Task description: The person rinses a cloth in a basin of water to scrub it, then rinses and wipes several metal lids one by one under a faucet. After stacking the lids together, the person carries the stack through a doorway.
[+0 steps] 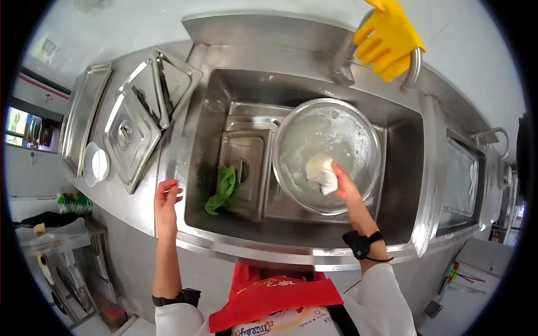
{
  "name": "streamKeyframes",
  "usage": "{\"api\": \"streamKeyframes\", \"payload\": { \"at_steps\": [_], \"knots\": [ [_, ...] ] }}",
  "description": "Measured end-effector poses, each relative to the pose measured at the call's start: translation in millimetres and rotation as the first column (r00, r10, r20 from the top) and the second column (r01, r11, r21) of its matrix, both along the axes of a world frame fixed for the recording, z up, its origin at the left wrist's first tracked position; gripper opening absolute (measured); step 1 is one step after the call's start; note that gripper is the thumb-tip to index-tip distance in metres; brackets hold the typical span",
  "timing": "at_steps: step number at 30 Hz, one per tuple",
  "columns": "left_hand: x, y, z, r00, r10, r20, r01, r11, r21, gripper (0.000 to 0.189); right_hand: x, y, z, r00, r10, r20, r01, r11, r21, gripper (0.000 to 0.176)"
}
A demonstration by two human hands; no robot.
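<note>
My right hand point(344, 182) grips a wet white cloth point(320, 169) over a large round metal basin point(276, 162), which holds cloudy, sudsy water point(336, 134). The cloth's lower part seems to meet the water. The basin stands inside a deep steel sink point(406, 185). My left hand point(167, 195) hovers by the sink's left rim, its fingers loosely bent and apart, with nothing in them. Nearest to it in the sink are a green cloth point(226, 189) and a rectangular steel pan lid point(255, 154) with a handle, on which the cloth partly lies.
Several steel pan lids point(131, 140), a long shallow tray point(84, 120) and a white bowl point(96, 163) occupy the left counter. Yellow rubber gloves point(389, 39) hang over the faucet point(413, 73). To the right is a second sink point(462, 173) containing water.
</note>
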State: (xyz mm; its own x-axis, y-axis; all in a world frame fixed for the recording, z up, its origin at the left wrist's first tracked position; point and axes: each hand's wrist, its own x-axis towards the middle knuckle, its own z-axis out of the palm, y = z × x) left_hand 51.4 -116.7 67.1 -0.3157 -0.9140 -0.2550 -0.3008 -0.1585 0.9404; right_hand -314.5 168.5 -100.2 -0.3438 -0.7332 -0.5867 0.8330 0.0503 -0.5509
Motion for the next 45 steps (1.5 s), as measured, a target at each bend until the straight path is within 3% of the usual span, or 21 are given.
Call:
{"api": "streamKeyframes", "payload": {
  "at_steps": [3, 5, 6, 7, 12, 16, 18, 22, 25, 26, 27, 28, 30, 31, 32, 34, 38, 41, 42, 44, 45],
  "knots": [
    [53.4, -47.5, 21.2, 0.997, 0.074, 0.033, -0.068, 0.984, -0.165, 0.016, 17.2, -3.2, 17.9, 0.997, -0.081, 0.004, 0.081, 0.996, -0.047, 0.049],
    [92.5, -72.4, 28.2, 0.992, 0.122, 0.012, -0.118, 0.978, -0.173, 0.016, 37.1, -12.8, 50.4, 0.989, -0.002, -0.145, -0.016, 0.992, -0.124, 0.052],
    [112.2, -84.2, 30.4, 0.990, 0.140, 0.018, -0.134, 0.972, -0.190, 0.016, 41.7, -13.1, 42.9, 0.992, -0.117, -0.039, 0.112, 0.988, -0.109, 0.038],
    [133.4, -97.3, 26.5, 0.990, 0.141, 0.028, -0.132, 0.969, -0.207, 0.016, 48.4, -9.4, 47.5, 0.984, -0.146, -0.105, 0.143, 0.989, -0.029, 0.033],
    [201.1, -143.8, 32.6, 0.941, 0.339, 0.007, -0.325, 0.907, -0.267, 0.011, 87.5, -47.4, 62.6, 0.875, -0.369, -0.312, 0.360, 0.929, -0.088, 0.035],
    [243.4, -215.5, 15.1, 0.842, 0.511, 0.173, -0.338, 0.749, -0.570, 0.010, 99.2, -52.1, 64.3, 0.851, -0.428, -0.305, 0.440, 0.897, -0.030, 0.033],
    [243.2, -250.5, 22.3, 0.796, 0.550, 0.252, -0.254, 0.682, -0.686, 0.008, 107.5, -53.1, 66.2, 0.844, -0.429, -0.322, 0.448, 0.894, -0.015, 0.031],
    [263.2, -329.9, -20.1, 0.777, 0.297, 0.556, 0.155, 0.765, -0.626, 0.028, 134.3, -58.0, 100.3, 0.834, -0.407, -0.372, 0.436, 0.900, -0.004, 0.032],
    [281.9, -371.9, -66.5, 0.696, 0.041, 0.717, 0.331, 0.868, -0.371, 0.033, 131.9, -44.3, 93.0, 0.813, -0.407, -0.417, 0.442, 0.897, -0.012, 0.034],
    [293.6, -388.3, -86.9, 0.706, 0.015, 0.708, 0.418, 0.798, -0.434, 0.028, 134.2, -42.5, 96.0, 0.796, -0.408, -0.447, 0.450, 0.893, -0.015, 0.031],
    [280.8, -387.1, -68.1, 0.527, -0.017, 0.850, 0.403, 0.885, -0.232, 0.024, 136.8, -42.4, 100.8, 0.783, -0.422, -0.456, 0.472, 0.882, -0.005, 0.031],
    [294.1, -401.0, -82.6, 0.665, -0.019, 0.746, 0.355, 0.888, -0.294, 0.024, 139.1, -42.8, 107.0, 0.787, -0.417, -0.456, 0.472, 0.881, 0.009, 0.031],
    [293.6, -401.9, -60.1, 0.661, 0.061, 0.748, 0.194, 0.949, -0.249, 0.024, 143.3, -45.4, 121.3, 0.792, -0.446, -0.417, 0.506, 0.862, 0.039, 0.030],
    [310.0, -414.0, -71.0, 0.924, 0.088, 0.373, -0.026, 0.986, -0.167, 0.024, 139.8, -44.1, 119.8, 0.803, -0.465, -0.374, 0.504, 0.864, 0.008, 0.029],
    [326.3, -428.7, -79.4, 0.978, 0.198, -0.066, -0.197, 0.980, 0.023, 0.024, 137.0, -41.5, 112.7, 0.816, -0.474, -0.330, 0.492, 0.870, -0.033, 0.029],
    [327.2, -435.8, -54.8, 0.897, 0.363, -0.250, -0.313, 0.924, 0.218, 0.026, 131.3, -36.5, 94.7, 0.847, -0.473, -0.243, 0.469, 0.880, -0.079, 0.031],
    [219.4, -332.2, 26.8, 0.897, 0.104, -0.430, -0.006, 0.975, 0.224, 0.024, 136.1, -44.6, 80.6, 0.817, -0.575, 0.034, 0.576, 0.813, -0.087, 0.034],
    [107.2, -225.4, 37.2, 0.929, -0.163, -0.332, 0.241, 0.948, 0.208, 0.032, 140.8, -56.7, 72.5, 0.819, -0.541, 0.192, 0.571, 0.802, -0.175, 0.034],
    [73.7, -193.0, 22.1, 0.857, -0.297, -0.422, 0.422, 0.873, 0.243, 0.033, 140.6, -59.2, 68.3, 0.821, -0.518, 0.240, 0.565, 0.795, -0.220, 0.035],
    [-8.6, -100.1, 18.3, 0.806, -0.365, -0.467, 0.547, 0.761, 0.349, 0.029, 142.3, -65.2, 65.7, 0.832, -0.421, 0.362, 0.534, 0.782, -0.320, 0.034],
    [-43.1, -55.3, 5.5, 0.845, -0.287, -0.452, 0.486, 0.765, 0.422, 0.026, 146.6, -70.4, 77.4, 0.843, -0.392, 0.368, 0.512, 0.796, -0.323, 0.035]
  ]
}}
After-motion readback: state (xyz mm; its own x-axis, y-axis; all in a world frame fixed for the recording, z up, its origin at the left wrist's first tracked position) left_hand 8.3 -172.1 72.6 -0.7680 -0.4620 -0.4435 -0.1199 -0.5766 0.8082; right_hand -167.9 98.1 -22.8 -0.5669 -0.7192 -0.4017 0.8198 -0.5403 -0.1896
